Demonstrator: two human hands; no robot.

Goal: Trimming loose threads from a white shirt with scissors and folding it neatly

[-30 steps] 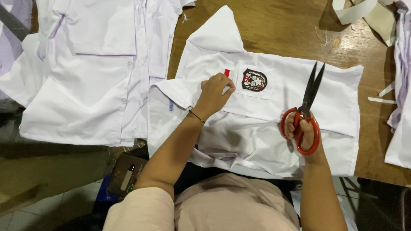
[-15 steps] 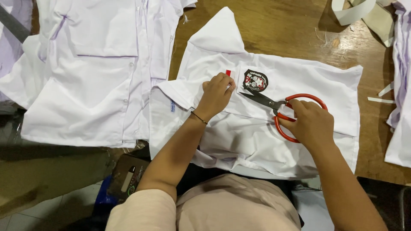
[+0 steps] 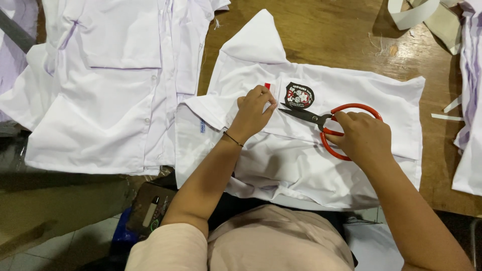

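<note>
A folded white shirt (image 3: 381,100) lies on the wooden table (image 3: 331,35) in front of me. It carries a dark shield-shaped badge (image 3: 299,96) and a small red tag (image 3: 267,86). My left hand (image 3: 253,113) presses on the shirt beside the red tag, fingertips pinching the cloth. My right hand (image 3: 362,138) grips red-handled scissors (image 3: 329,123). Their dark blades point left and lie flat on the shirt, with the tips just below the badge, close to my left fingers.
More white shirts (image 3: 110,85) are spread at the left of the table. Another white garment (image 3: 469,100) hangs at the right edge. White fabric strips (image 3: 416,12) lie at the top right. A dark device (image 3: 150,211) sits below the table edge.
My right hand has swung the scissors from pointing upward down to lying sideways on the shirt, blades now near the badge. My left hand has stayed by the red tag.
</note>
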